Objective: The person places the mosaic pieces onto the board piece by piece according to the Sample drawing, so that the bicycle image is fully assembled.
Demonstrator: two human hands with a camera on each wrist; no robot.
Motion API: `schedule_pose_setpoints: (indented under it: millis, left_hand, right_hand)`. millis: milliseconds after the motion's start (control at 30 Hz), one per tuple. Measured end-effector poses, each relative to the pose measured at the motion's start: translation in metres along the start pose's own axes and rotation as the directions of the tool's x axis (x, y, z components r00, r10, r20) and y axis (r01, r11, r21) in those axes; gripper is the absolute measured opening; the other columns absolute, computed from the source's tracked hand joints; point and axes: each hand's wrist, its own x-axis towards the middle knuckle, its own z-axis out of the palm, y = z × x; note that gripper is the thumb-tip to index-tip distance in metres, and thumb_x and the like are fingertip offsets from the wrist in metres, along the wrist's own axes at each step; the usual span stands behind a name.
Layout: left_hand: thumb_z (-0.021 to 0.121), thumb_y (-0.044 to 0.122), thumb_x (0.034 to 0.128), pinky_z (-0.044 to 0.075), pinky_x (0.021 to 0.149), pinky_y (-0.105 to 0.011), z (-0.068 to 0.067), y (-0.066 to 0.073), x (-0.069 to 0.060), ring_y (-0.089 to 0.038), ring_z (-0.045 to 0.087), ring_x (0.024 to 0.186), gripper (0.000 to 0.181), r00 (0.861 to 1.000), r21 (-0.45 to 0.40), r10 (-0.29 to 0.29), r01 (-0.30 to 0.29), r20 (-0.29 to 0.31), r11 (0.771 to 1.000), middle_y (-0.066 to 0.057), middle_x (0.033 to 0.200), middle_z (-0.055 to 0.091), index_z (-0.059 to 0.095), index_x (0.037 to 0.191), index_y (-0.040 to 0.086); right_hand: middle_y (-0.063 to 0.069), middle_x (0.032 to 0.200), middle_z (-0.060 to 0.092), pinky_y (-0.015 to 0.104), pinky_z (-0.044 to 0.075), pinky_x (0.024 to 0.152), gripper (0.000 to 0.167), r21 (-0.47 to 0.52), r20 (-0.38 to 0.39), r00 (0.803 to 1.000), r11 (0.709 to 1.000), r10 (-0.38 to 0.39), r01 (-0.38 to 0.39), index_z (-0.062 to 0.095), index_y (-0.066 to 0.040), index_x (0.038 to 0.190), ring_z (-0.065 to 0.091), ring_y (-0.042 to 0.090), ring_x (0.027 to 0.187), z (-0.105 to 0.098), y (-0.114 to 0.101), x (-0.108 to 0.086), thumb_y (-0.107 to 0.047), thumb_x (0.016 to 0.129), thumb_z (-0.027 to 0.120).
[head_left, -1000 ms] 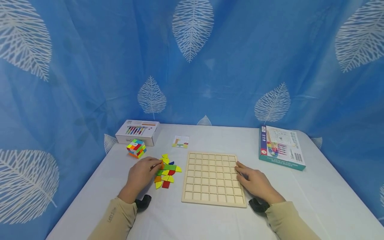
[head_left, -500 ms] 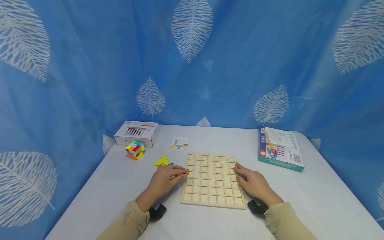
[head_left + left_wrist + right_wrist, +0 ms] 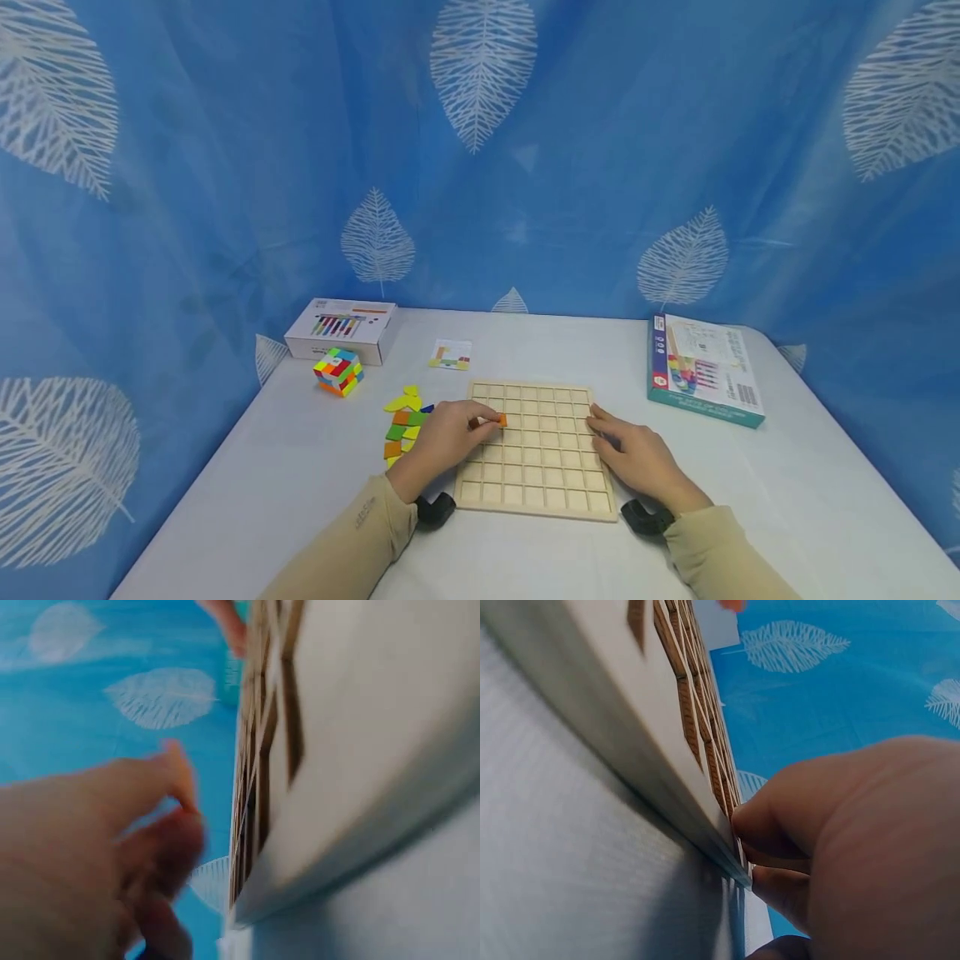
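Note:
My left hand (image 3: 448, 433) is above the left part of a wooden grid board (image 3: 543, 457), pinching a small orange tile (image 3: 502, 420) between thumb and fingers. In the left wrist view the orange tile (image 3: 181, 778) is blurred at the fingertips. My right hand (image 3: 643, 457) holds the board's right edge; the right wrist view has thumb and fingers (image 3: 769, 817) gripping the rim. The board lies flat, its visible square cells bare. Left of it lie loose flat tiles (image 3: 395, 431) in green, yellow, orange and blue, some hidden behind my left hand.
A small pattern card (image 3: 451, 354) lies behind the board. At the back left are a puzzle cube (image 3: 339, 372) and a white box (image 3: 343, 330). A flat teal-edged box (image 3: 703, 367) lies at the back right. A blue leaf-print cloth (image 3: 570, 167) hangs behind the table.
My left hand has moved right from the loose tiles to over the board, carrying the orange tile. The right hand has stayed at the board's right edge.

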Motion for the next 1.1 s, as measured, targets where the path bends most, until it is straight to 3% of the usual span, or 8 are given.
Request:
schedule_pose_setpoints:
  millis: [100,267,467,633,833,967,1100]
  left_hand:
    - [0.078,0.029,0.0923,0.045,0.062,-0.018,0.006,-0.007,-0.006,-0.001,0.054,0.070,0.017,1.000,0.000,-0.016,0.016,0.003,1.000,0.010,0.093,0.076,0.082,0.107,0.022]
    - [0.077,0.027,0.0932,0.047,0.065,-0.019,0.007,-0.011,-0.006,-0.001,0.056,0.073,0.015,1.000,0.023,0.023,-0.023,-0.007,0.999,0.009,0.097,0.077,0.082,0.106,0.022]
    - [0.076,0.027,0.0941,0.054,0.075,-0.023,0.007,-0.013,-0.006,-0.006,0.066,0.086,0.015,1.000,0.082,-0.005,0.006,-0.005,0.997,0.008,0.107,0.078,0.082,0.108,0.023]
    - [0.075,0.025,0.0950,0.058,0.092,-0.035,0.007,-0.016,-0.008,-0.018,0.070,0.113,0.020,0.999,0.120,0.052,-0.054,0.015,0.991,0.003,0.121,0.075,0.081,0.113,0.020]
    - [0.075,0.022,0.0956,0.057,0.082,-0.029,0.008,-0.018,-0.009,-0.014,0.069,0.102,0.022,0.996,0.141,0.084,-0.084,0.011,0.986,0.003,0.118,0.070,0.080,0.117,0.020]
    - [0.073,0.025,0.0969,0.057,0.090,-0.031,0.008,-0.016,-0.009,-0.013,0.070,0.108,0.020,0.994,0.187,0.104,-0.108,0.030,0.976,0.008,0.115,0.075,0.081,0.115,0.021]
    - [0.070,0.030,0.0984,0.057,0.092,-0.033,0.007,-0.012,-0.010,-0.016,0.068,0.112,0.024,0.985,0.240,0.148,-0.164,0.084,0.957,0.007,0.122,0.074,0.079,0.119,0.021]
  right_hand:
    - [0.010,0.154,0.051,0.061,0.046,0.104,0.043,0.004,0.010,1.000,1.000,0.014,-0.014,0.062,-0.005,0.141,0.056,0.043,0.133,0.003,-0.001,-0.002,-0.021,0.101,0.062]
    - [0.009,0.155,0.050,0.061,0.046,0.105,0.043,0.002,0.015,1.000,1.000,0.022,-0.022,0.062,-0.005,0.142,0.055,0.042,0.134,0.000,-0.001,-0.002,-0.020,0.101,0.062]
    - [0.010,0.155,0.051,0.060,0.046,0.105,0.043,0.000,0.010,1.000,1.000,0.007,-0.007,0.062,-0.005,0.142,0.056,0.042,0.133,0.000,-0.003,-0.001,-0.021,0.102,0.062]
    - [0.011,0.154,0.052,0.060,0.047,0.103,0.043,0.002,0.002,1.000,1.000,0.012,-0.012,0.063,-0.005,0.140,0.057,0.043,0.132,0.002,-0.004,-0.002,-0.021,0.101,0.063]
    - [0.010,0.155,0.051,0.060,0.046,0.105,0.043,0.013,0.008,1.000,1.000,0.022,-0.022,0.062,-0.005,0.141,0.056,0.042,0.133,0.002,-0.005,-0.002,-0.021,0.101,0.063]
    - [0.010,0.155,0.051,0.060,0.046,0.105,0.043,0.012,0.017,0.999,1.000,0.027,-0.027,0.062,-0.005,0.141,0.055,0.042,0.134,0.002,-0.005,-0.003,-0.022,0.102,0.062]
    - [0.010,0.155,0.050,0.060,0.045,0.106,0.043,0.007,0.021,0.999,1.000,0.030,-0.031,0.062,-0.005,0.141,0.055,0.042,0.134,0.001,-0.004,-0.003,-0.022,0.102,0.062]
